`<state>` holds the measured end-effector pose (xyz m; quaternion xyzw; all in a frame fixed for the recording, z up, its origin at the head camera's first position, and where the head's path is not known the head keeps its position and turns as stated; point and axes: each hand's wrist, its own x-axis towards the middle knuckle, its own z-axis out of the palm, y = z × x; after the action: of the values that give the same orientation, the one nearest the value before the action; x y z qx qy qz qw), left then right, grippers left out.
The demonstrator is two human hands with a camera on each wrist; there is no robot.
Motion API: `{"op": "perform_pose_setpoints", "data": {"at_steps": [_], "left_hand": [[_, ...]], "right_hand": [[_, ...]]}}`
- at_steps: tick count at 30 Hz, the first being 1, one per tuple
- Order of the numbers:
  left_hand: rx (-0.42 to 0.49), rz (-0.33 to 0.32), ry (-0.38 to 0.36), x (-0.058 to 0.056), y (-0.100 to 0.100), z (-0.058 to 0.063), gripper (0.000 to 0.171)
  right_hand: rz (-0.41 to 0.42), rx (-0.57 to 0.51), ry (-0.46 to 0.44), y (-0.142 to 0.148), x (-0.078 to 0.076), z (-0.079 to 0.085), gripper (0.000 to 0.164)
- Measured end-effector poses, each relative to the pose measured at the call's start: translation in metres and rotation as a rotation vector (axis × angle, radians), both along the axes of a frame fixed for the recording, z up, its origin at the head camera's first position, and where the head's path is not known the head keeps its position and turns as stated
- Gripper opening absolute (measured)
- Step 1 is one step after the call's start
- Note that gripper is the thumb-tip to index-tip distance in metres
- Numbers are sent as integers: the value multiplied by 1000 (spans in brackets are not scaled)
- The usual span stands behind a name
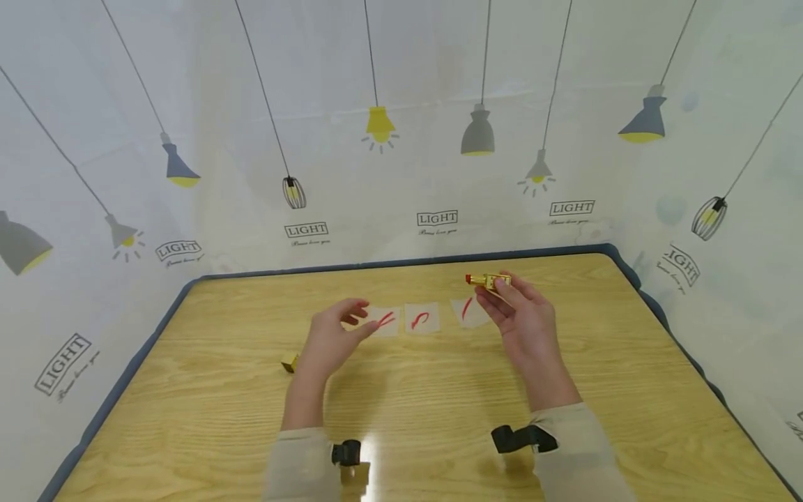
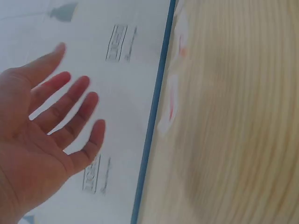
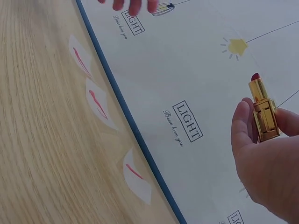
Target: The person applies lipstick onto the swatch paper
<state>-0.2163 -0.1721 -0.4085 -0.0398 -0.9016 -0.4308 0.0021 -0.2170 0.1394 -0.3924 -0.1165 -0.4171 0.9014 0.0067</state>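
Pinching a gold lipstick (image 1: 491,281) between thumb and fingers, the person's right hand (image 1: 525,319) holds it up off the worktop (image 1: 414,397), near the rightmost of three small papers. Its red tip is out and points toward the person's left. The left hand (image 1: 331,336) is bare and raised, fingers loosely spread with nothing in them, near the leftmost paper.

From where I stand, the papers lie in a row, just apart from one another: the left paper (image 1: 390,329) bears two slanted red strokes, the middle paper (image 1: 423,318) a red curve, the right paper (image 1: 472,315) a single red stroke. Just beyond the left forearm, on its outer side, sits a small gold piece (image 1: 290,363) with a dark face. Behind the worktop's blue edge, the wall covering (image 1: 426,56) shows printed hanging lamps and the word LIGHT.
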Motion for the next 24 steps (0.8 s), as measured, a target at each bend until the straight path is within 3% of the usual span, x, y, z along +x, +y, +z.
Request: {"op": "perform_pose_setpoints", "data": {"at_steps": [6, 9, 14, 18, 24], "left_hand": [[452, 4, 53, -7, 56, -5, 38], [677, -15, 29, -10, 84, -4, 38], [1008, -49, -14, -11, 113, -3, 38], [1126, -10, -39, -13, 126, -3, 33], [1176, 20, -55, -18, 134, -2, 30]], "right_hand": [[13, 8, -1, -14, 1, -2, 27], [36, 11, 3, -27, 3, -3, 24], [24, -23, 19, -54, 8, -4, 20], [-19, -74, 27, -67, 11, -5, 20], [-59, -68, 34, -76, 8, -2, 17]]}}
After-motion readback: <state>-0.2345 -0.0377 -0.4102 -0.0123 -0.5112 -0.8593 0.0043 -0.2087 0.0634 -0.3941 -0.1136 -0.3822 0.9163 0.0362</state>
